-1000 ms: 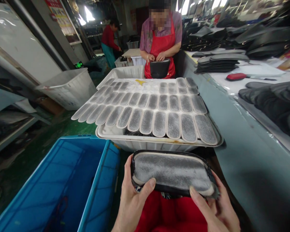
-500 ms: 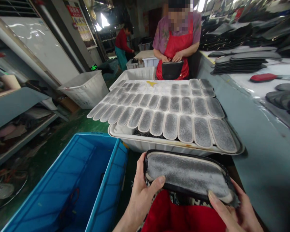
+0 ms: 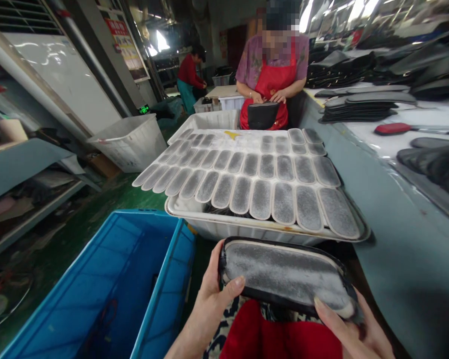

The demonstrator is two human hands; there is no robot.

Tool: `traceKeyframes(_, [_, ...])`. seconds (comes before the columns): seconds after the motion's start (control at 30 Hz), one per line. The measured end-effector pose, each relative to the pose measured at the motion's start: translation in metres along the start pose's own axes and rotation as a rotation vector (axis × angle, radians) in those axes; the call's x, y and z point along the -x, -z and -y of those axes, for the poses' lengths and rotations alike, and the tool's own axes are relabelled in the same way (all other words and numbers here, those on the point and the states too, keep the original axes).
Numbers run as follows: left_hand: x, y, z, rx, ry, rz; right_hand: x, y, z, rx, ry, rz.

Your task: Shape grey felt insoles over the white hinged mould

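Note:
Above my red apron, both hands hold a black bag (image 3: 280,271) with its long oval grey base panel turned up toward me. A pale rim runs around that panel. My left hand (image 3: 219,289) grips the left end, thumb on the near edge and fingers behind. At the right end my right hand (image 3: 349,319) has its thumb pressed on the panel's near edge, with the other fingers partly hidden underneath. Just beyond, rows of similar grey oval panels (image 3: 260,198) with pale borders lie on a white board over a white plastic tub (image 3: 224,224).
A blue crate (image 3: 160,279) stands on the floor at left. Along the right runs a grey-sided bench (image 3: 377,199) with stacked black pieces (image 3: 359,107) and a red-handled tool (image 3: 392,129). Across the board a co-worker (image 3: 271,75) holds a black bag. Another person (image 3: 190,75) stands farther back.
The view has shifted slightly, and the bag with both my hands appears a little further left and lower. My grip looks the same. The co-worker's hands have moved apart on their bag.

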State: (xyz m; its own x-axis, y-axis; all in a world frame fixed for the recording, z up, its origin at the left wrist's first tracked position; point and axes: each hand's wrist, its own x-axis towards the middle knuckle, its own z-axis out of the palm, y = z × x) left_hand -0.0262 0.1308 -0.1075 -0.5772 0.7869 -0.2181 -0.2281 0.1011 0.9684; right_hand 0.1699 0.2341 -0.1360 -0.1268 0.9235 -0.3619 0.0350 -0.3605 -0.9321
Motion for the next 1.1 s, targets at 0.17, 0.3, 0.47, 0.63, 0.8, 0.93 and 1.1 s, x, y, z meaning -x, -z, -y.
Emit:
traceKeyframes(0.17, [-0.005, -0.006, 0.0, -0.073, -0.014, -0.074, 0.007, -0.008, 0.022, -0.113, 0.004, 0.038])
traceKeyframes(0.3, [-0.002, -0.004, 0.001, -0.128, -0.048, -0.09, 0.006, -0.007, 0.02, -0.013, -0.001, 0.048])
traceKeyframes(0.47, [0.007, 0.0, -0.008, -0.357, -0.167, -0.136, 0.01, -0.011, 0.02, 0.207, 0.189, -0.078])
traceKeyframes(0.63, [0.007, -0.008, -0.015, -0.626, -0.173, -0.099, 0.024, -0.019, 0.039, 0.41, 0.291, -0.113])
traceKeyframes(0.8, [0.004, -0.018, -0.013, -0.722, -0.186, -0.184, 0.025, -0.02, 0.043, 0.399, 0.262, -0.118])
traceKeyframes(0.93, [0.003, -0.017, -0.017, -0.685, -0.14, -0.15, 0.016, -0.008, 0.041, 0.389, 0.261, -0.095])
traceKeyframes(1.1, [0.001, -0.015, -0.019, -0.67, -0.146, -0.123, 0.002, 0.01, 0.032, 0.561, 0.334, -0.022])
